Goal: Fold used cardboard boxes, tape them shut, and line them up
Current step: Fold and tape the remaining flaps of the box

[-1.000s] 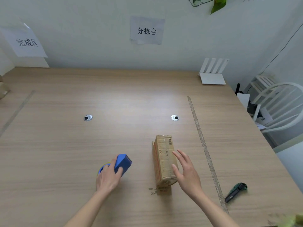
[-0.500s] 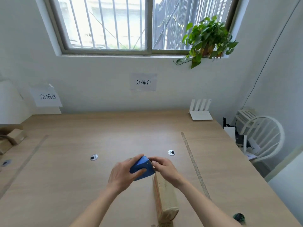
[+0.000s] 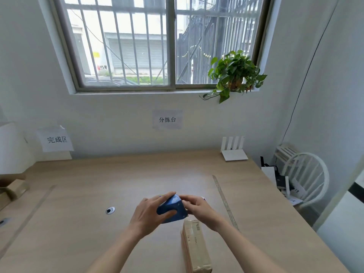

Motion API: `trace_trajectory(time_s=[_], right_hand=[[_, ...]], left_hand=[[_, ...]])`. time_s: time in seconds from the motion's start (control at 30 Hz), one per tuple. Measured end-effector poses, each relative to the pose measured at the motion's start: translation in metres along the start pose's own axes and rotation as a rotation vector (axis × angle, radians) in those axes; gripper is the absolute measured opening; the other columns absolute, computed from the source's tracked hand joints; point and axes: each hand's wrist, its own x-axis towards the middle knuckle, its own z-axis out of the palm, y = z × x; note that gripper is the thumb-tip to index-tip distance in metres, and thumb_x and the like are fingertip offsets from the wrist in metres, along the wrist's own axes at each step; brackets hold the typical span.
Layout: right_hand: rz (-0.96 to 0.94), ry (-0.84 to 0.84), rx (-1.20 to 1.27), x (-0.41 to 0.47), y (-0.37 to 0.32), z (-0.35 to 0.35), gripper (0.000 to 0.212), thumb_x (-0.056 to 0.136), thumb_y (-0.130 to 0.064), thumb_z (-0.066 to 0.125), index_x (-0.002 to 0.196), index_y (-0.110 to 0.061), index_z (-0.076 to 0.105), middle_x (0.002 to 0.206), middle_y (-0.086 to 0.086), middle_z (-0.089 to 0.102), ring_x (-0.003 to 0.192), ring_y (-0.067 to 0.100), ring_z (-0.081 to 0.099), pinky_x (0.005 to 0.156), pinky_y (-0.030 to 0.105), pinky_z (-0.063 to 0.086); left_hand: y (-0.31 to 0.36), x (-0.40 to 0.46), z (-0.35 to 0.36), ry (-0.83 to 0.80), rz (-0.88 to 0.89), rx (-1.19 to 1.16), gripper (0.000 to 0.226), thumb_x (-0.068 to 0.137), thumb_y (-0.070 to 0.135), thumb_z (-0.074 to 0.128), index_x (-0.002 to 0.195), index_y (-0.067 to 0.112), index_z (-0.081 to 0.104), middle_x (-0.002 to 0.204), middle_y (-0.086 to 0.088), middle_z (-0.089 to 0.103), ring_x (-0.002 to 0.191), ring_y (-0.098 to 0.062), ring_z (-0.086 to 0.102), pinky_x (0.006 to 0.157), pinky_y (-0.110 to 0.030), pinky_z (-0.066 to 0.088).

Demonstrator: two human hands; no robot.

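The cardboard box (image 3: 196, 247) is standing on the wooden table (image 3: 122, 180) near its front edge, a long narrow carton already folded into shape and resting on one slim side, its far end pointing toward the window. Its upper face is showing printed marks and what may be old tape; whether a fresh strip is sealing it cannot be told. So, as a judgement, the folding of this box is looking done, while the taping is only being prepared — and the lining-up is still waiting.

Just above and beyond the far end of the box, both hands are meeting around a blue tape dispenser (image 3: 171, 210), held clear of the tabletop. The left hand (image 3: 151, 211) is gripping the dispenser's body, fingers curled over its top and thumb across its near side. The right hand (image 3: 199, 208) is closing narrowly at the toothed cutter end, fingertips pinching there — probably picking for the loose end of the tape, though the tape itself is too small to make out. Neither hand is touching the box; it is lying below them and slightly to the right, just beside the right forearm.

Further out, at the table's left edge, more brown cartons (image 3: 11, 189) are sitting beneath a paper sign (image 3: 56, 139), blurred and partly cut off, so their condition cannot be told. A second sign (image 3: 167, 119) is hanging on the wall straight ahead, a white router (image 3: 233, 149) is standing at the far right corner, and a potted plant (image 3: 235, 75) is trailing from the windowsill.
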Motion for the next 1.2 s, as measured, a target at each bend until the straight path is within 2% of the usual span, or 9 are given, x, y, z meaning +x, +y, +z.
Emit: trace_trajectory(time_s=[0.23, 0.37, 0.53, 0.7, 0.87, 1.03, 1.13, 1.2], right_hand=[[-0.013, 0.009, 0.012, -0.002, -0.001, -0.007, 0.034, 0.108, -0.017, 0.042, 0.137, -0.022, 0.060, 0.131, -0.001, 0.066, 0.115, 0.011, 0.065, 0.094, 0.032, 0.057], [-0.009, 0.039, 0.020, 0.000, -0.001, -0.013, 0.032, 0.108, -0.026, 0.047, 0.136, -0.028, 0.061, 0.139, -0.004, 0.050, 0.121, 0.011, 0.060, 0.093, 0.030, 0.057], [0.004, -0.020, 0.034, -0.003, 0.001, -0.024, 0.034, 0.108, -0.021, 0.046, 0.140, -0.026, 0.058, 0.130, -0.004, 0.067, 0.117, 0.013, 0.065, 0.092, 0.037, 0.058], [0.001, 0.020, 0.045, -0.002, 0.005, -0.031, 0.028, 0.106, -0.022, 0.052, 0.131, -0.020, 0.065, 0.123, -0.001, 0.071, 0.112, 0.014, 0.068, 0.089, 0.034, 0.059], [0.023, 0.062, 0.101, 0.002, 0.015, -0.037, 0.022, 0.101, -0.026, 0.061, 0.117, -0.013, 0.071, 0.113, 0.008, 0.074, 0.109, 0.023, 0.070, 0.093, 0.043, 0.059], [0.045, 0.069, 0.160, 0.003, 0.018, -0.042, 0.022, 0.099, -0.026, 0.065, 0.112, -0.010, 0.074, 0.108, 0.008, 0.076, 0.105, 0.022, 0.072, 0.086, 0.036, 0.061], [0.037, 0.089, 0.190, 0.002, 0.018, -0.046, 0.021, 0.099, -0.022, 0.065, 0.108, -0.005, 0.074, 0.104, 0.011, 0.077, 0.097, 0.018, 0.073, 0.079, 0.028, 0.059], [0.037, 0.095, 0.214, 0.004, 0.019, -0.049, 0.021, 0.098, -0.019, 0.065, 0.108, -0.001, 0.074, 0.104, 0.015, 0.076, 0.092, 0.017, 0.073, 0.078, 0.027, 0.058]], left_hand=[[0.008, 0.006, 0.001, -0.023, 0.047, 0.000, 0.058, 0.087, 0.070, 0.051, 0.142, 0.058, 0.036, 0.121, 0.025, 0.065, 0.091, -0.005, 0.061, 0.084, -0.026, 0.047], [0.015, 0.010, 0.001, -0.034, 0.084, 0.012, 0.057, 0.088, 0.070, 0.051, 0.141, 0.063, 0.033, 0.119, 0.025, 0.066, 0.088, -0.005, 0.061, 0.084, -0.027, 0.048], [0.025, 0.013, 0.000, -0.048, 0.090, 0.040, 0.058, 0.088, 0.070, 0.050, 0.143, 0.057, 0.037, 0.126, 0.028, 0.062, 0.098, 0.000, 0.060, 0.089, -0.025, 0.044], [0.032, 0.015, 0.004, -0.069, 0.098, 0.042, 0.058, 0.087, 0.069, 0.052, 0.142, 0.057, 0.038, 0.129, 0.028, 0.061, 0.106, 0.002, 0.060, 0.090, -0.023, 0.044], [0.038, 0.018, 0.006, -0.096, 0.109, 0.036, 0.057, 0.087, 0.068, 0.054, 0.141, 0.060, 0.036, 0.128, 0.029, 0.060, 0.105, 0.003, 0.059, 0.089, -0.024, 0.046], [0.040, 0.019, 0.010, -0.101, 0.108, 0.039, 0.057, 0.088, 0.068, 0.054, 0.142, 0.058, 0.038, 0.128, 0.030, 0.060, 0.103, 0.002, 0.059, 0.086, -0.022, 0.045], [0.043, 0.021, 0.010, -0.099, 0.105, 0.027, 0.058, 0.088, 0.068, 0.054, 0.142, 0.056, 0.039, 0.125, 0.029, 0.062, 0.100, 0.002, 0.060, 0.082, -0.018, 0.044], [0.046, 0.023, 0.009, -0.104, 0.104, 0.002, 0.058, 0.088, 0.066, 0.057, 0.142, 0.054, 0.041, 0.123, 0.028, 0.063, 0.097, 0.002, 0.060, 0.079, -0.016, 0.044]])
